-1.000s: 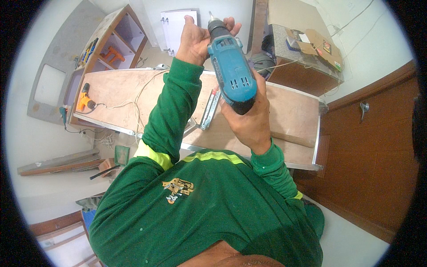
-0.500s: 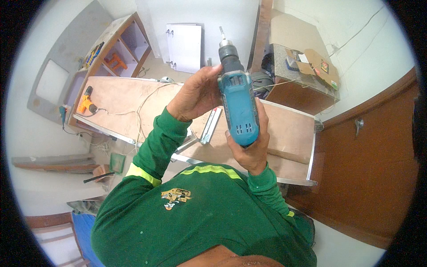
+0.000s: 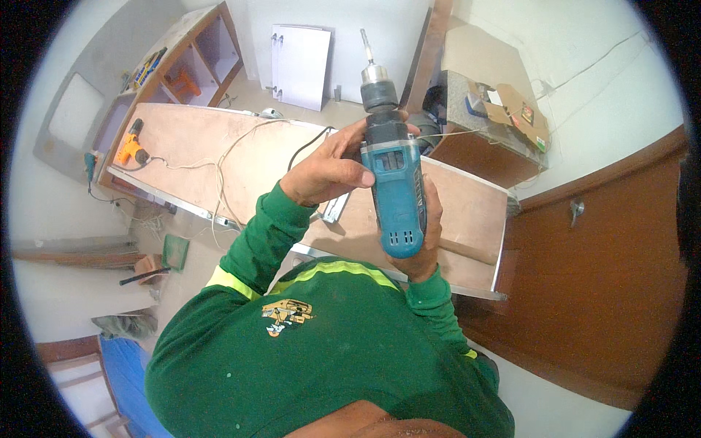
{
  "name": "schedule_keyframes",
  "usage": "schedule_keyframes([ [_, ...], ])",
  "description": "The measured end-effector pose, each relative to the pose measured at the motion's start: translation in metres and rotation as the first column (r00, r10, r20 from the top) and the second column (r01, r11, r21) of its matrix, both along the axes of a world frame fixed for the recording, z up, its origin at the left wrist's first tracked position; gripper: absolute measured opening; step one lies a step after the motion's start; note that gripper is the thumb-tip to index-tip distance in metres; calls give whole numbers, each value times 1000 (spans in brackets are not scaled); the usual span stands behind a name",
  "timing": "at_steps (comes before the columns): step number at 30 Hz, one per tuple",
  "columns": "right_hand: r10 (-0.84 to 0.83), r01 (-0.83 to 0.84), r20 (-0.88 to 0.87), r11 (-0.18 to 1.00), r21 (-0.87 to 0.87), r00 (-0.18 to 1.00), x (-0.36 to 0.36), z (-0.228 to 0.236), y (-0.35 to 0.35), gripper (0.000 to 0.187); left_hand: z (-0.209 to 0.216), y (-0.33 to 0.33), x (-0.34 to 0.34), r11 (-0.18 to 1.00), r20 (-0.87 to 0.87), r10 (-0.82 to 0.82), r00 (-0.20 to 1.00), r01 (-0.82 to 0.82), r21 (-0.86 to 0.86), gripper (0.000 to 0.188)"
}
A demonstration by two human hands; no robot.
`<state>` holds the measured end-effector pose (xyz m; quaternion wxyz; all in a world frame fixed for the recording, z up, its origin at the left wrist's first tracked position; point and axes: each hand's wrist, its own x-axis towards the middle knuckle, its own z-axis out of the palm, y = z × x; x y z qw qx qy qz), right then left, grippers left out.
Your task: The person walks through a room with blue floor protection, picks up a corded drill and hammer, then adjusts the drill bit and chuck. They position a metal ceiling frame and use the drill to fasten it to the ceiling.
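A blue-and-black power drill [image 3: 398, 212] is held up in front of me over the wooden panel [image 3: 190, 139]. Its silver chuck [image 3: 374, 74] carries a slim bit [image 3: 366, 45] that points away from me. My left hand [image 3: 328, 169] grips the drill's front part from the left, thumb on the blue housing and fingers passing beneath the black collar. On the other side, my right hand [image 3: 426, 252] is wrapped round the rear underside, where the housing hides the handle and most fingers. A black cord [image 3: 301, 150] shows beside my left hand. Below the drill lies a metal strip [image 3: 335, 209].
An orange drill [image 3: 132, 146] and a pale cord [image 3: 220, 171] lie on the panel's left part. Behind stand an open cabinet [image 3: 197, 69] and white door panels [image 3: 301, 66]. A carton [image 3: 515, 117] sits at the back right, and a brown door [image 3: 584, 292] at right.
My left thumb has shifted from beside the collar onto the blue housing. My right thumb has slipped out of sight. The drill has turned slightly, and the black cord has come into view.
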<state>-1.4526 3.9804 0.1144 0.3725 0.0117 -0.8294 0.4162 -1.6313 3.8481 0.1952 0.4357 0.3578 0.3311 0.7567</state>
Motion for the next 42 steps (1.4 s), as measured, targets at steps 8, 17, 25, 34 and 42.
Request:
schedule_keyframes([
  [8,29,-34,110,998,46,994,9,7,7,104,-26,-13,8,998,72,53,996,-50,-36,92],
  [17,109,-74,251,987,-145,962,7,-2,8,109,-39,-23,5,999,187,35,982,-28,-37,87],
  [25,148,-133,253,988,-76,956,-6,7,2,110,-67,-24,-8,999,358,1,934,-18,44,91],
  [34,155,-124,341,986,-113,927,-10,12,-7,108,-62,-26,-7,992,430,125,894,-113,-52,77],
  [42,117,-125,362,992,0,925,-8,12,-13,110,-59,-23,-3,943,202,259,944,-202,-265,69],
])
